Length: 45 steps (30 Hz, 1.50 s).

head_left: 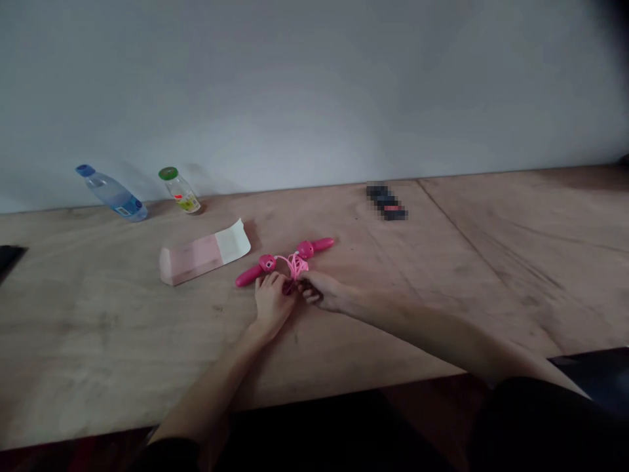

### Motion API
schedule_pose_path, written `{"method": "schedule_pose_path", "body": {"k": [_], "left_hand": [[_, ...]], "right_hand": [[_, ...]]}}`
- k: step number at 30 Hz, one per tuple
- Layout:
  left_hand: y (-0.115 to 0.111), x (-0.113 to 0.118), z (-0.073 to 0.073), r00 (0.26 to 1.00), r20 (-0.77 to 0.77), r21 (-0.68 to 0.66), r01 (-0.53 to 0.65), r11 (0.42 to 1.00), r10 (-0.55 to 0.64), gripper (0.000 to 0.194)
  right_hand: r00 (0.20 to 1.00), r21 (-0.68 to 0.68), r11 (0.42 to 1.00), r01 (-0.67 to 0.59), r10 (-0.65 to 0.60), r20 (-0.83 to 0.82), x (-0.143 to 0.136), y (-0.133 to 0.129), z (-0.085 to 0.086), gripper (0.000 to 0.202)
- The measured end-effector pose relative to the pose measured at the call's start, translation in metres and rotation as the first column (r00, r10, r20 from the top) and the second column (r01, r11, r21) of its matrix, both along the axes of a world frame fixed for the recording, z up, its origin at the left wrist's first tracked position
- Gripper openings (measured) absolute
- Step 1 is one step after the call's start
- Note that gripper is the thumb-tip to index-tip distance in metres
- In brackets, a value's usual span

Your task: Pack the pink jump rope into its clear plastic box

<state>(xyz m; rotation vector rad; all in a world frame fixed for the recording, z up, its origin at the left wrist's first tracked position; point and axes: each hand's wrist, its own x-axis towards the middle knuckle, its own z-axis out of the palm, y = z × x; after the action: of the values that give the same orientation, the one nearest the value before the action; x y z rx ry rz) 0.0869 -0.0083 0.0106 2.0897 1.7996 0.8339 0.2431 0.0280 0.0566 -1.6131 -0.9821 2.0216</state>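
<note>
A pink skipping rope (297, 265) lies on the wooden table, its cord gathered in a looped bundle between two handles. One handle (253, 273) points to the lower left, the other handle (320, 245) to the upper right; each has a round pink head at its inner end. At the near end of the bundle, my left hand (274, 301) rests with curled fingers closed on the cord. From the right, my right hand (322, 290) pinches the cord close to the left fingertips. The fingers partly hide the cord there.
Behind the rope to the left lies a pink and white carton (196, 259) with its flap raised. A clear plastic bottle (115, 195) and a green-capped jar (181, 192) stand near the wall. A blurred-out dark item (386, 202) lies at the back right.
</note>
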Motion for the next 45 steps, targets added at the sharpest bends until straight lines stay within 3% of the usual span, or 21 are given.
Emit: {"method": "schedule_pose_path", "body": {"k": [3,5,6,8,9,10,11,13,16,19,21,24,28,34,37,40,45], "left_hand": [[-0.001,-0.003,0.001,1.000,0.012,0.016,0.006,1.000,-0.006,0.011],[-0.001,-0.007,0.005,0.999,0.030,0.052,0.009,0.999,-0.010,0.013],[0.000,-0.010,0.007,0.999,0.046,0.084,0.003,0.996,-0.007,0.015],[0.004,-0.021,0.014,0.996,0.089,0.162,-0.032,0.986,0.018,0.021],[0.006,-0.028,0.018,0.993,0.105,0.197,-0.069,0.978,0.049,0.024],[0.010,-0.036,0.022,0.990,0.111,0.222,-0.114,0.968,0.091,0.027],[0.014,-0.045,0.025,0.985,0.099,0.234,-0.161,0.959,0.142,0.029],[0.024,-0.062,0.029,0.973,0.037,0.227,-0.231,0.946,0.229,0.032],[0.035,-0.081,0.029,0.982,-0.057,0.126,-0.172,0.977,0.181,0.031],[0.037,-0.084,0.026,0.996,-0.052,-0.001,-0.077,0.997,0.077,0.024],[0.035,-0.078,0.024,0.998,0.014,-0.084,-0.063,0.995,0.064,0.026],[0.028,-0.065,0.021,0.990,0.117,-0.177,-0.051,0.983,0.073,0.037],[0.018,-0.049,0.019,0.981,0.189,-0.187,0.007,0.982,0.029,0.037],[0.012,-0.041,0.022,0.994,0.089,-0.215,-0.037,0.976,0.057,0.039],[0.010,-0.040,0.025,0.996,0.061,-0.211,-0.045,0.977,0.059,0.048],[0.007,-0.037,0.024,0.998,0.009,-0.153,-0.060,0.986,0.062,0.064],[0.001,-0.030,0.015,0.998,-0.049,-0.054,0.042,0.998,-0.045,0.076]], "right_hand": [[0.994,0.076,0.995,-0.068,0.061,0.086,0.013,0.003,0.001,0.039],[0.967,0.306,0.944,-0.122,0.043,0.251,0.027,0.012,0.000,0.047],[0.937,0.463,0.874,-0.150,-0.023,0.347,0.035,0.020,-0.001,0.045],[0.863,0.704,0.660,-0.260,-0.168,0.476,0.053,0.038,-0.004,0.033],[0.821,0.769,0.558,-0.310,-0.251,0.513,0.062,0.047,-0.006,0.026],[0.787,0.784,0.471,-0.404,-0.258,0.560,0.069,0.055,-0.009,0.026],[0.750,0.772,0.414,-0.483,-0.259,0.609,0.076,0.062,-0.012,0.032],[0.692,0.709,0.375,-0.598,-0.205,0.692,0.084,0.069,-0.018,0.039],[0.642,0.646,0.383,-0.661,-0.159,0.750,0.086,0.063,-0.024,0.033],[0.622,0.653,0.437,-0.619,-0.236,0.747,0.081,0.043,-0.026,0.027],[0.635,0.682,0.480,-0.552,-0.289,0.717,0.076,0.026,-0.028,0.026],[0.701,0.749,0.494,-0.441,-0.332,0.631,0.065,0.003,-0.033,0.031],[0.698,0.769,0.538,-0.345,-0.401,0.593,0.050,-0.013,-0.036,0.048],[0.530,0.586,0.556,-0.589,-0.282,0.800,0.044,-0.003,-0.017,0.051],[0.484,0.539,0.560,-0.629,-0.260,0.835,0.046,0.004,-0.012,0.043],[0.537,0.579,0.560,-0.593,-0.261,0.802,0.049,0.007,-0.013,0.038],[0.781,0.727,0.591,-0.349,-0.246,0.574,0.055,0.008,-0.019,0.034]]}}
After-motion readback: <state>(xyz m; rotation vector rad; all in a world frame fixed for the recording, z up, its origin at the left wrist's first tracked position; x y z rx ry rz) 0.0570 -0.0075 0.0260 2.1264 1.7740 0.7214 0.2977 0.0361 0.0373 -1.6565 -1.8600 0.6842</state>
